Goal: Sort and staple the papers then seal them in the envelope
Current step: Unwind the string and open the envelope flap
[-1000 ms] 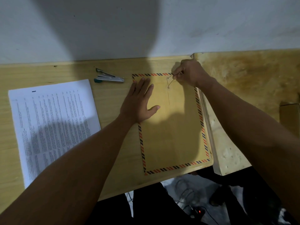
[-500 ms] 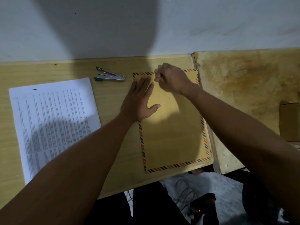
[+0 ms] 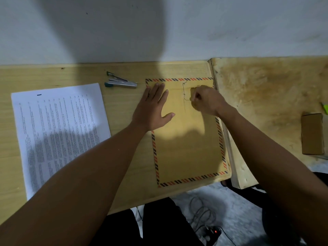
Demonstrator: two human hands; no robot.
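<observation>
A brown envelope (image 3: 186, 142) with a striped red and black border lies flat on the wooden desk, flap end towards the wall. My left hand (image 3: 152, 109) rests flat and spread on its upper left part. My right hand (image 3: 205, 100) is pinched on the thin closure string (image 3: 183, 89), which runs between two small buttons near the top of the envelope. A stack of printed papers (image 3: 58, 128) lies on the desk's left side. A silver stapler (image 3: 122, 82) with a teal end sits behind the papers, left of the envelope.
The desk (image 3: 127, 157) ends at the wall behind and at its front edge just below the envelope. A second, rougher wooden surface (image 3: 266, 96) adjoins on the right, with a small cardboard box (image 3: 312, 134) on it. Cables and a power strip (image 3: 211, 233) lie on the floor.
My right hand moved left across the top of the envelope, then down and right, drawing the string around the buttons. My left hand stayed flat on the envelope.
</observation>
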